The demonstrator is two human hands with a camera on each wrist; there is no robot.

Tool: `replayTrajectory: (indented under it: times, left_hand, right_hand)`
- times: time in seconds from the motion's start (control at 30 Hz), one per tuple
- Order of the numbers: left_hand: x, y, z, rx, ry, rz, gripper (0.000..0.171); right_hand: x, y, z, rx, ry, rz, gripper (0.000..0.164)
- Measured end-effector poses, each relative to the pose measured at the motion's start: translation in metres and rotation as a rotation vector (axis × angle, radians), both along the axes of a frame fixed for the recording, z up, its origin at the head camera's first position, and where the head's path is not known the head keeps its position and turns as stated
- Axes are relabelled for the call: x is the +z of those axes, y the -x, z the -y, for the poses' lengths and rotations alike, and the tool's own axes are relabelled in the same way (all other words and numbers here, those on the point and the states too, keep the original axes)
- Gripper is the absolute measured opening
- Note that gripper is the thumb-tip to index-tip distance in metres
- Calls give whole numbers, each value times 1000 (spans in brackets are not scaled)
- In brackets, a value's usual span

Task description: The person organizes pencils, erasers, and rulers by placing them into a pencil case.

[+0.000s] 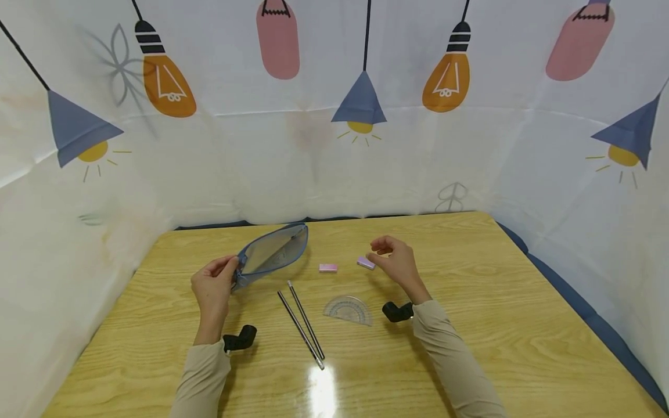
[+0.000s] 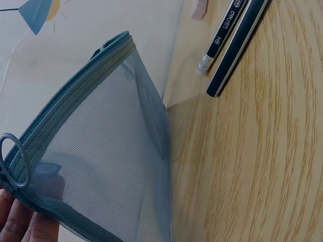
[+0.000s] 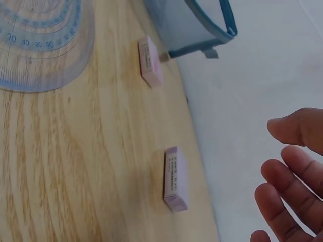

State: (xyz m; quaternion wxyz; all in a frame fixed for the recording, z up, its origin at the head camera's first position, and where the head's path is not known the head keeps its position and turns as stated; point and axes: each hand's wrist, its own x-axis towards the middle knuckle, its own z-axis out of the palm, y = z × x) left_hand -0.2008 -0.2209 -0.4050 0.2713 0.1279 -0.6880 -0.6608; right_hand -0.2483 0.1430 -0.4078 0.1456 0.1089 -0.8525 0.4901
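My left hand (image 1: 211, 290) pinches one end of a blue mesh zipper pouch (image 1: 277, 248) between thumb and fingers, holding it tilted over the table. In the left wrist view a ring hangs at the pouch's corner (image 2: 17, 166), right by the fingers. My right hand (image 1: 395, 262) hovers with nothing in it, its fingers loosely bent, close over a small purple eraser (image 1: 366, 263). A pink eraser (image 1: 328, 268) lies between the pouch and the purple one. Both erasers (image 3: 175, 179) show printed sleeves in the right wrist view.
Two dark pencils (image 1: 300, 330) lie at a narrow angle on the wooden table (image 1: 522, 325), with white erasers at opposite ends. To their right is a clear protractor (image 1: 348, 310). A white curtain (image 1: 313, 162) printed with lamps hangs behind the table and at its sides.
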Motion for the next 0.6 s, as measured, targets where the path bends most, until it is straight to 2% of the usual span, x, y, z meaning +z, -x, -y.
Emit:
replayTrajectory:
  times: [0.6]
  left_hand:
    - [1,-1,1,-9,24,19,29]
  right_hand:
    - [-12,4,-5,-17,-121,167,27]
